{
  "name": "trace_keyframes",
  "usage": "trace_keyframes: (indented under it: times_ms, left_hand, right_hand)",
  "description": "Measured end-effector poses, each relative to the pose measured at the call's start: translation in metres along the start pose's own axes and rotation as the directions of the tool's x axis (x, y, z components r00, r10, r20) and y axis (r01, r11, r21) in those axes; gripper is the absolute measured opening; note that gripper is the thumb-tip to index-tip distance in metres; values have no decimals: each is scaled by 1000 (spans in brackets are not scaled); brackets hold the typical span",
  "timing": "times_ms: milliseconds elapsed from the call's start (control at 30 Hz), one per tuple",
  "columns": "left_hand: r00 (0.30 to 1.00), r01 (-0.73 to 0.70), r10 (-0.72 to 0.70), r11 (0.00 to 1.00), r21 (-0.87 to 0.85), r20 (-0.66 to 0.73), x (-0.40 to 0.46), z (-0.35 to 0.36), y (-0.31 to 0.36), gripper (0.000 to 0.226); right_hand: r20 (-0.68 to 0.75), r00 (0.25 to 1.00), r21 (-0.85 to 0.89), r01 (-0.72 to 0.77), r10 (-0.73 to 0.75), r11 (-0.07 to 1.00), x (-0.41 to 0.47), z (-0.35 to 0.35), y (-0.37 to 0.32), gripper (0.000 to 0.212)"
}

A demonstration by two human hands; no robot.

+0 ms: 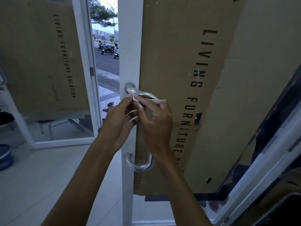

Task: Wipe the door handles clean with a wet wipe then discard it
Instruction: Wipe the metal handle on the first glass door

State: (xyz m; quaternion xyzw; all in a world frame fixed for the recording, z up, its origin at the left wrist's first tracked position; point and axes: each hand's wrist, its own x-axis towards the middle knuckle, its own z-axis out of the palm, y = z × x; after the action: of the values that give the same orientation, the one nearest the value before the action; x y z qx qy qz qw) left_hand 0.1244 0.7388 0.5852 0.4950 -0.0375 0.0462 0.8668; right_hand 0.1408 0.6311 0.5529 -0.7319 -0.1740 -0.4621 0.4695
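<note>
Both hands meet in front of the door handle (138,95), a curved chrome pull bar fixed to the white door frame (128,62) with an upper mount near the centre of the view and a lower mount (130,159) at about 6 o'clock from it. The left hand (118,121) comes in from 7 o'clock, its fingers curled and its fingertips pinching a small white wet wipe (134,98). The right hand (156,121) comes in from 5 o'clock, its fingers also curled, pinching the same wipe from the other side, so the wipe is stretched between the two hands, just below the upper bend of the handle and touching or nearly touching it; which, I cannot tell. A second strip of white shows lower between the palms. A large sheet of brown cardboard (179,79) printed "LIVING FURNITURE SOLUTION" covers the door panel at 3 o'clock of the handle. A second glass door (48,62), at 9 o'clock, stands swung open and carries similar cardboard. Through the gap at 12 o'clock, parked motorbikes (107,48) stand on a paved road, and sandals (109,106) lie on the tiles just outside the threshold.
</note>
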Motion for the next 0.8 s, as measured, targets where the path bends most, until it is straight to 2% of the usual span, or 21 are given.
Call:
trace_keyframes:
  times_ms: [67,167,233,333,400,500,567,667,800]
  left_hand:
    - [1000,19,-19,1000,-10,0,2,-7,3,32]
    - [1000,29,-28,994,107,-6,6,-16,4,34]
    - [997,62,-55,987,150,-50,11,-20,1,25]
    - [990,117,-113,992,55,-85,19,-25,-2,17]
    - [984,105,-103,995,2,-145,29,-34,-3,20]
    - [953,56,-41,998,42,-302,51,-50,-4,24]
    - [934,81,-59,996,47,-353,64,-54,-2,21]
    - [929,165,-158,986,-8,-334,74,-52,-1,10]
    - [954,155,-169,985,-74,-247,81,-41,4,12]
  right_hand:
    - [23,999,-51,48,-47,998,2,1,3,25]
    - [55,977,-188,212,-206,959,6,3,8,23]
    - [119,949,-225,313,-292,923,9,4,11,20]
    - [219,918,-266,381,-329,886,14,2,16,17]
    - [211,919,-298,384,-332,874,21,-2,17,16]
    - [123,947,-354,320,-296,879,36,-9,19,19]
    - [102,964,-386,266,-245,883,44,-11,23,22]
    - [188,970,-416,219,-152,883,47,-12,30,32]
    - [253,961,-462,222,-113,859,42,-10,35,40]
